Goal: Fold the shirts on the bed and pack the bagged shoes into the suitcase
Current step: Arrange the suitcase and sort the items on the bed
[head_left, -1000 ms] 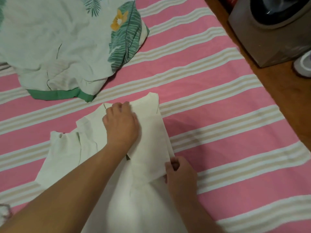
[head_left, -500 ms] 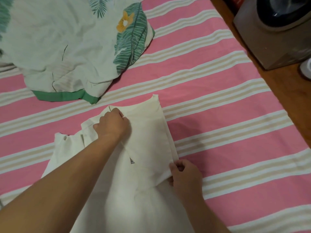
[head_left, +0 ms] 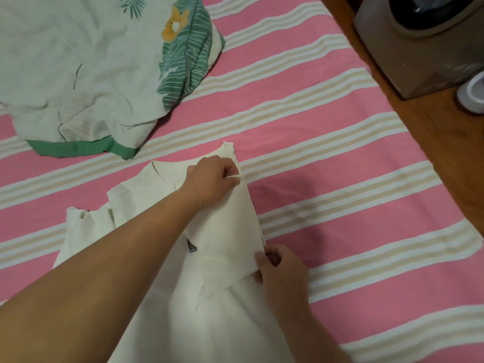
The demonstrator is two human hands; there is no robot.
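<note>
Head view: cream shirt (head_left: 225, 226) lies on the bed (head_left: 340, 158), long axis toward the person. Left hand (head_left: 212, 179) pinches the folded flap's far end; right hand (head_left: 281, 271) pinches its near corner (2 grips, 1 edge).

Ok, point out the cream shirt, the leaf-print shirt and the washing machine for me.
cream shirt (head_left: 225, 226), head view, on the folded-over panel.
leaf-print shirt (head_left: 86, 61), head view, on its pale crumpled middle.
washing machine (head_left: 408, 48), head view, on its grey front panel.
</note>
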